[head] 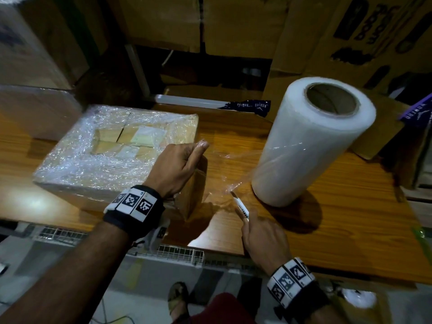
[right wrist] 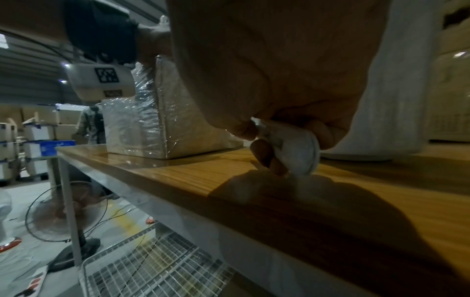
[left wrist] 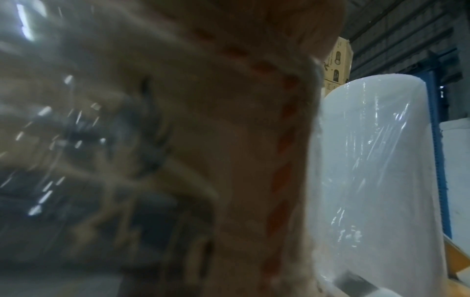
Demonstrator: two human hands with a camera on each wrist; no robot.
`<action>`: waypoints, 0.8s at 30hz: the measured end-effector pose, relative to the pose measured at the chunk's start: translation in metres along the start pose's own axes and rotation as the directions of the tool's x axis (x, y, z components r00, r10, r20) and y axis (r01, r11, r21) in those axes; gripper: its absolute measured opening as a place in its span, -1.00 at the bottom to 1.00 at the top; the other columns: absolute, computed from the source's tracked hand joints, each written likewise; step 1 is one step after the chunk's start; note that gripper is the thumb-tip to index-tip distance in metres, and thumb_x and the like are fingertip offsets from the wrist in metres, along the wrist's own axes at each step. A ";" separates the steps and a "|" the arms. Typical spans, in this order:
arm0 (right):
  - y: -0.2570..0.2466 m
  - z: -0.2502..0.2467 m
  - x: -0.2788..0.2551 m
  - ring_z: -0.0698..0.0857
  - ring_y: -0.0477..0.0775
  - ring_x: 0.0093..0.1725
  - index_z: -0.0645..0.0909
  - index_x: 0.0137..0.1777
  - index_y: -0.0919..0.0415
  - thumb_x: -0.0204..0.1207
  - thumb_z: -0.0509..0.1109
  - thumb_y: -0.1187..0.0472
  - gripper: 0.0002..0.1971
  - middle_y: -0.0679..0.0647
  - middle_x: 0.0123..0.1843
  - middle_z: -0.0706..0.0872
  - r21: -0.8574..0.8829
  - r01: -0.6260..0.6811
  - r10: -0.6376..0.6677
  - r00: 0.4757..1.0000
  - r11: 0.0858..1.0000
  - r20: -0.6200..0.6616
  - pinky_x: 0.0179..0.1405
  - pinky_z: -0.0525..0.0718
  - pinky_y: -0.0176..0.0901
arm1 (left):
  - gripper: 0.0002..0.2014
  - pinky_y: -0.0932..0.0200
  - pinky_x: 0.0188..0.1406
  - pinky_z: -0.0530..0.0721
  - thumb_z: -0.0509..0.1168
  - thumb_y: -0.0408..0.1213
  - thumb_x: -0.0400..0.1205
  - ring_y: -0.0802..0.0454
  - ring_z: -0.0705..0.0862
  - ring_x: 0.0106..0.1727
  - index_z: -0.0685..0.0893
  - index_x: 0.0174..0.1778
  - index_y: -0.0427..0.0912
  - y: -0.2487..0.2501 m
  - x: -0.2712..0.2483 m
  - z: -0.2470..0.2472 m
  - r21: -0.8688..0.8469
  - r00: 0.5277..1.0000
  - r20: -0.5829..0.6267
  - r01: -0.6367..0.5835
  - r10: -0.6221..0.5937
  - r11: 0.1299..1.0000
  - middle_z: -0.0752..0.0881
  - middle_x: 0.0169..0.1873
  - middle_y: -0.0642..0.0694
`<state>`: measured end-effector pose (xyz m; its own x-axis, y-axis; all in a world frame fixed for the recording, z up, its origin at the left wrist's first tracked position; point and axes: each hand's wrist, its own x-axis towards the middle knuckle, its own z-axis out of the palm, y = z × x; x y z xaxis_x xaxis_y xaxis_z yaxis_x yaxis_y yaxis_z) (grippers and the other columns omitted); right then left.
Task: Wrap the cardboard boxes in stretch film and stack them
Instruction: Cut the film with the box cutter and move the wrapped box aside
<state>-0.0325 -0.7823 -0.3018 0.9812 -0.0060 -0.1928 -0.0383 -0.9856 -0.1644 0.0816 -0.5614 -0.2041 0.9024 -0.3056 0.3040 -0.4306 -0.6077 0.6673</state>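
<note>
One table (head: 327,230) carries everything here. On its left lies the box (head: 77,164), flat and already swathed in film around its sides, a bare patch of cardboard showing on top. To the right, well apart from it, the roll (head: 311,141) stands upright on its end. Between the two stretches a thin sheet of film (head: 233,169), running left to right from roll to box. The left hand (head: 177,167) sits at the box's right end, fingers curled and pinching the film there. The right hand (head: 264,237), nearer the roll, grips a cutter (head: 240,206) whose blade meets the sheet's near edge. The cut, I judge, must go away from the person, straight across the sheet's long run, while the left hand keeps it taut.
</note>
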 end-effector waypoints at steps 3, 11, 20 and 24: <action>0.009 -0.005 -0.008 0.70 -0.03 -0.11 0.45 0.37 0.00 0.83 0.05 -0.08 -0.72 -0.03 0.01 0.74 0.038 -0.029 0.029 1.000 0.999 0.013 -0.12 0.66 -0.11 | -0.50 0.39 -0.48 0.31 0.12 -0.11 0.88 0.27 0.51 -0.53 0.40 -0.46 0.06 0.004 -0.001 -0.002 -0.024 1.000 -0.023 0.017 -0.018 1.000 0.43 -0.64 0.14; 0.030 -0.005 -0.030 0.69 -0.03 -0.13 0.57 0.25 -0.07 0.78 0.20 -0.09 -0.79 -0.08 -0.06 0.73 0.050 0.041 -0.037 0.997 0.998 -0.073 -0.16 0.60 -0.11 | -0.47 -0.13 -0.43 0.58 0.14 0.16 0.83 -0.08 0.59 -0.42 0.61 -0.27 -0.19 -0.006 -0.002 0.000 -0.019 1.000 0.006 0.005 -0.005 1.000 0.63 -0.43 -0.18; 0.053 -0.037 -0.013 0.70 0.06 0.12 0.70 0.25 -0.12 0.56 0.47 -0.23 -0.65 -0.02 0.15 0.70 -0.065 -0.020 0.014 0.996 0.998 -0.088 0.01 0.65 -0.04 | -0.35 0.14 0.02 0.60 0.45 0.21 0.63 0.08 0.56 0.09 0.54 0.48 -0.18 0.006 -0.005 -0.005 0.223 0.987 -0.129 -0.068 0.098 0.972 0.63 0.17 -0.07; 0.064 -0.118 -0.039 0.61 0.17 0.25 0.64 0.40 0.14 0.48 0.62 -0.12 -0.43 0.17 0.30 0.64 0.130 0.135 -0.018 0.760 0.982 -0.649 0.14 0.65 0.11 | 0.02 -0.15 0.48 0.45 0.41 0.54 0.40 -0.08 0.44 0.48 0.43 0.62 -0.08 0.012 -0.032 -0.016 0.327 0.971 -0.238 0.083 -0.003 0.941 0.47 0.52 -0.17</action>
<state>-0.0512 -0.8653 -0.1907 0.8694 -0.0964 0.4846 0.0697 -0.9470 -0.3135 0.0479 -0.5474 -0.1945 0.8823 -0.1202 0.4552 -0.3363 -0.8374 0.4308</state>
